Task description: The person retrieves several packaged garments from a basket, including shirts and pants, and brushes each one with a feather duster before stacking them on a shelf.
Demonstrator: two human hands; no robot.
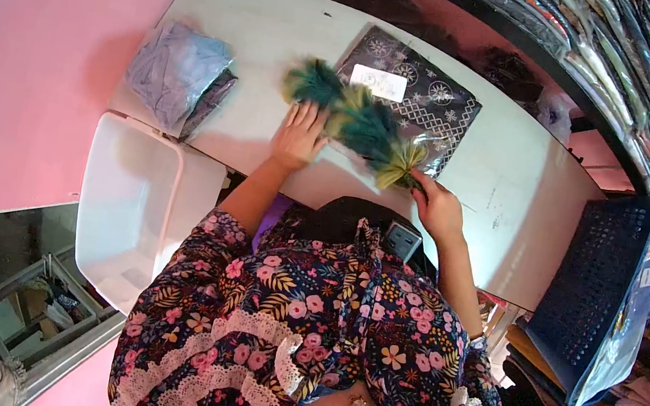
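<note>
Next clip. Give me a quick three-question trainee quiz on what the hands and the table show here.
1. True or false: the left hand lies flat on the green-and-yellow fabric.
2. What does the right hand pinch? A) the fabric's yellow end B) the white bin C) the blue basket
3. What lies on the table under the fabric's far side?

Key: 1 true; 2 A; 3 a dark patterned packet with a white label.
</note>
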